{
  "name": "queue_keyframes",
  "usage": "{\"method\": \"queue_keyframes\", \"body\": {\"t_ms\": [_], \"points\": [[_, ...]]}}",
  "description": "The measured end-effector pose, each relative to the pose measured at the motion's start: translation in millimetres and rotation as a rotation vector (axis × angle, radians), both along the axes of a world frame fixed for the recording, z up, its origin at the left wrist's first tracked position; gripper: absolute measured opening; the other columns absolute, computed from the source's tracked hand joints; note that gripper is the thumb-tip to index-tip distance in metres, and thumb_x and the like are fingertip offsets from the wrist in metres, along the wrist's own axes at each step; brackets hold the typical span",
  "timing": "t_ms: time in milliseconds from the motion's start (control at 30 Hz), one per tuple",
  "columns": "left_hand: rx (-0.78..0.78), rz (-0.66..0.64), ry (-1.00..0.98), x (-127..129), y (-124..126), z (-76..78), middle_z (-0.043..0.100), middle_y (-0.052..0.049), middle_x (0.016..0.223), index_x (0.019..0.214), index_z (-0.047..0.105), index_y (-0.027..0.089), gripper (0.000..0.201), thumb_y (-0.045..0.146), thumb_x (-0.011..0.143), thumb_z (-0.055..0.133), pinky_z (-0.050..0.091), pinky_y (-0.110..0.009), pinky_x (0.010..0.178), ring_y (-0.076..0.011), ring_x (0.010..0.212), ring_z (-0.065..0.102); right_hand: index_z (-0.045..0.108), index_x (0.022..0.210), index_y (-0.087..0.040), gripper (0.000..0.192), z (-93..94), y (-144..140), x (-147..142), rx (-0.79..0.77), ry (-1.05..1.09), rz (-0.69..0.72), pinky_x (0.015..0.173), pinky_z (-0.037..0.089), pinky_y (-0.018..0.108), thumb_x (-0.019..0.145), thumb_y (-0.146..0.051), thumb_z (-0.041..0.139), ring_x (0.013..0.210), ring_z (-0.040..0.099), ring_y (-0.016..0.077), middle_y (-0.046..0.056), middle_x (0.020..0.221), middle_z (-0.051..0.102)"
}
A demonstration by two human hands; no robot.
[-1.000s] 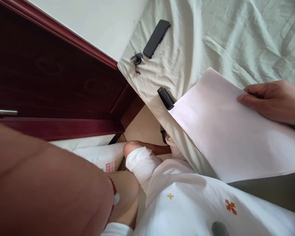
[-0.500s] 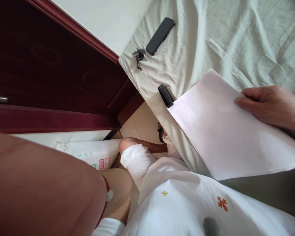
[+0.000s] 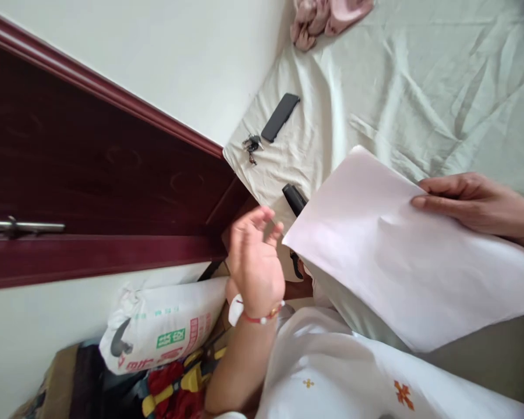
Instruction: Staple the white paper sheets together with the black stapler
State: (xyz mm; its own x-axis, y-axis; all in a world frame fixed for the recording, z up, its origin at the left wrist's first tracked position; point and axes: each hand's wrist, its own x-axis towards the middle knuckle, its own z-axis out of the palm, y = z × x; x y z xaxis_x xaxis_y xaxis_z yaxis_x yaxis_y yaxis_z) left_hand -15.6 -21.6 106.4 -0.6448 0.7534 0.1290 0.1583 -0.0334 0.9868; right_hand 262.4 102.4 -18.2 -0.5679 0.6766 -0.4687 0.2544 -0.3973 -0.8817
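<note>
My right hand (image 3: 471, 203) grips the right edge of a white sheet of paper (image 3: 397, 262) held over the near edge of a bed covered with a pale green sheet (image 3: 410, 99). Held up beside the paper's left corner, my left hand (image 3: 255, 262) has its fingers spread and holds nothing; a red bracelet circles its wrist. A black marker-like object (image 3: 294, 199) lies on the bed just right of those fingers, partly under the paper.
A black phone (image 3: 280, 117) and a bunch of keys (image 3: 252, 143) lie on the bed's left corner. Pink cloth (image 3: 327, 16) sits at the far edge. A dark red door (image 3: 91, 186) with a metal handle (image 3: 21, 227) stands left; a printed sack (image 3: 166, 326) and clutter lie below.
My left arm, which filled the lower left close to the camera, has swung forward, so the hand is now raised open near the paper's corner. The view tilted up, showing more bed and the sack.
</note>
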Motion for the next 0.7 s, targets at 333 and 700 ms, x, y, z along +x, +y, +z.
{"method": "queue_keyframes", "body": {"t_ms": [333, 700], "points": [[-0.152, -0.085, -0.333, -5.9, -7.6, -94.0, 0.062, -0.013, 0.126, 0.118, 0.064, 0.024, 0.049, 0.065, 0.094, 0.055, 0.056, -0.031, 0.078, -0.0218, 0.109, 0.062, 0.067, 0.091, -0.021, 0.053, -16.1, 9.1, -2.6, 0.099, 0.116, -0.145, 0.048, 0.046, 0.025, 0.076, -0.072, 0.072, 0.058, 0.056, 0.015, 0.002, 0.073, 0.064], [-0.379, -0.232, -0.391, 2.0, -22.4, -121.9, 0.048, 0.003, 0.054, 0.066, 0.063, 0.016, 0.048, 0.058, 0.071, 0.086, 0.028, -0.02, 0.043, -0.0052, 0.047, 0.04, 0.056, 0.076, -0.021, 0.056, -17.9, 11.1, -2.5, 0.279, 0.04, -0.059, 0.049, 0.041, 0.023, 0.08, -0.077, 0.064, 0.058, 0.051, 0.012, -0.002, 0.066, 0.053]]}}
